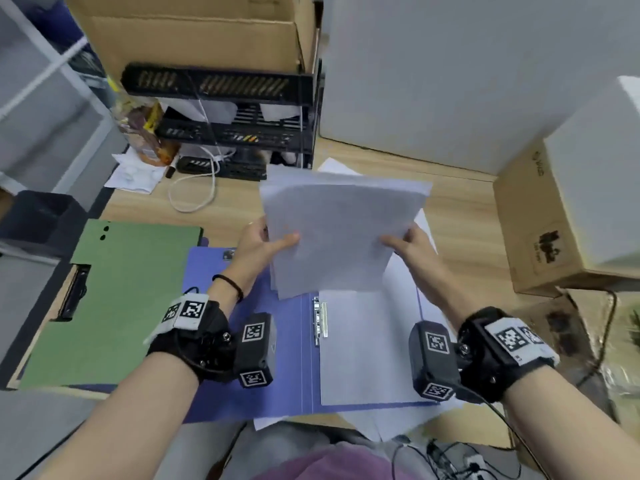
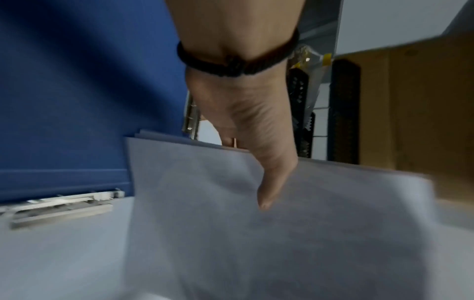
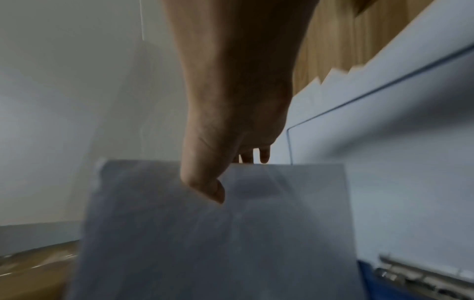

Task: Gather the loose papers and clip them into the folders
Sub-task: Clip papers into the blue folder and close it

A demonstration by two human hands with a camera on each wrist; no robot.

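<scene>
Papers (image 1: 341, 230), pinched by left hand (image 1: 258, 247) and right hand (image 1: 410, 247), hang upright above the blue folder's clip (image 1: 320, 320), below between them.

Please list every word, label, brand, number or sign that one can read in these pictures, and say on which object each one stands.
No text can be read with certainty.
Cardboard box: a dark logo and a vertical print near its upper edge, both too blurred to read.
Wrist cameras: square black-and-white code markers, patterns only, no letters.
Stack of papers held by left hand and right hand: faint print, too blurred.
Snack bag: illegible.
</scene>
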